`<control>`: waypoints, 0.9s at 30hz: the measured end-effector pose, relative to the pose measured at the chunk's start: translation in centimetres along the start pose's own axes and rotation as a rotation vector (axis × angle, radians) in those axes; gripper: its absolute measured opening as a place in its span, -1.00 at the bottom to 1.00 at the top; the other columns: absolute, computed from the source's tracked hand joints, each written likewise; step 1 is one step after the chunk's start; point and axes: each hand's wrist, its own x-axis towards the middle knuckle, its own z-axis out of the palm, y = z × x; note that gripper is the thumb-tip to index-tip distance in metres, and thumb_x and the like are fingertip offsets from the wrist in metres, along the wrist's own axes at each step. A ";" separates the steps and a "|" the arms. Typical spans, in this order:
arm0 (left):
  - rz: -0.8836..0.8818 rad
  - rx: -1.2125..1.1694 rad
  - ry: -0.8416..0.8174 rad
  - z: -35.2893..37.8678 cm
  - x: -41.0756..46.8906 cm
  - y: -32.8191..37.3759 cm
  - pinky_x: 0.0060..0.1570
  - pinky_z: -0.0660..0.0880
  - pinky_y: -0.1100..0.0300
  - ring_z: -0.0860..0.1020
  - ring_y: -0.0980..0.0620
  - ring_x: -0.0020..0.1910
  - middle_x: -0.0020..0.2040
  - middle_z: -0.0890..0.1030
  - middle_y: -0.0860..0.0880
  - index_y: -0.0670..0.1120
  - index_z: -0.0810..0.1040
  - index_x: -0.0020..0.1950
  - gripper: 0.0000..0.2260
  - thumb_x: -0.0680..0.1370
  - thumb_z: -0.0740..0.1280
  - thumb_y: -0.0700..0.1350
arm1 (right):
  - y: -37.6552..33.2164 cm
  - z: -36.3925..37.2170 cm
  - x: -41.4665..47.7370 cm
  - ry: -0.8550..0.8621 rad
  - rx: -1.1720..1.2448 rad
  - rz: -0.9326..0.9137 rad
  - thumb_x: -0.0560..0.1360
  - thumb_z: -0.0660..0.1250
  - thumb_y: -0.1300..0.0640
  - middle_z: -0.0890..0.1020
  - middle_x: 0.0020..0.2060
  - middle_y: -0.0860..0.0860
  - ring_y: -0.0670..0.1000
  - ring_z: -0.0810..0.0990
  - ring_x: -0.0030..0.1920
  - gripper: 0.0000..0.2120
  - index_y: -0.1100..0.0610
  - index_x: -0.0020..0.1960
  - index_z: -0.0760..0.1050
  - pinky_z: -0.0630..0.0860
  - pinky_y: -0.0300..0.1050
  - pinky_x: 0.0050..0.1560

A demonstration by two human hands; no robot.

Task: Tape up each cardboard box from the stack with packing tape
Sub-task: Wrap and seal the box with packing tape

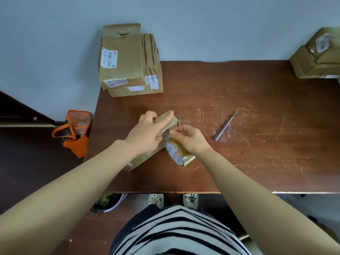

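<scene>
Scratched brown table [257,126], pale blue wall [202,24]

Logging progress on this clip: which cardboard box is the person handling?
The small narrow box at the table's centre, under the left hand; the back-left stack and far-right boxes sit untouched.

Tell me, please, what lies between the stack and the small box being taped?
Nothing: in the head view only bare table separates the stack from the box. The left hand grips that box; the right hand pinches the tape.
</scene>
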 end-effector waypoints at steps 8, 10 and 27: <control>-0.216 -0.521 -0.001 1.9 0.8 -4.1 0.36 0.24 0.29 0.32 0.02 0.44 0.47 0.34 -0.05 -0.05 0.25 0.52 -0.39 0.52 0.40 -0.21 | -1.4 -1.0 -1.4 -0.193 0.135 -0.087 0.50 0.35 0.28 0.63 0.10 0.06 -0.04 0.63 0.00 -0.57 0.02 0.33 0.41 0.55 -0.28 0.00; -0.280 -0.262 0.068 3.1 0.8 -3.6 0.50 0.03 0.07 0.09 -0.07 0.54 0.56 0.09 -0.14 -0.05 0.05 0.58 -0.26 0.50 0.38 -0.14 | -1.5 0.3 0.2 -0.139 0.103 -0.111 0.52 0.37 0.18 0.54 0.23 0.02 -0.03 0.53 0.21 -0.58 0.03 0.35 0.40 0.50 -0.26 0.13; -0.332 0.023 -0.069 7.4 -1.2 -1.3 0.46 -0.25 -0.03 -0.36 -0.03 0.51 0.51 -0.42 -0.09 -0.15 -0.49 0.46 0.32 0.19 0.51 0.17 | 4.0 -0.5 -5.8 0.007 -0.194 -0.031 0.56 0.32 0.11 0.64 -0.39 -0.11 -0.13 0.49 -0.56 -0.82 -0.05 0.11 0.61 0.44 -0.29 -0.46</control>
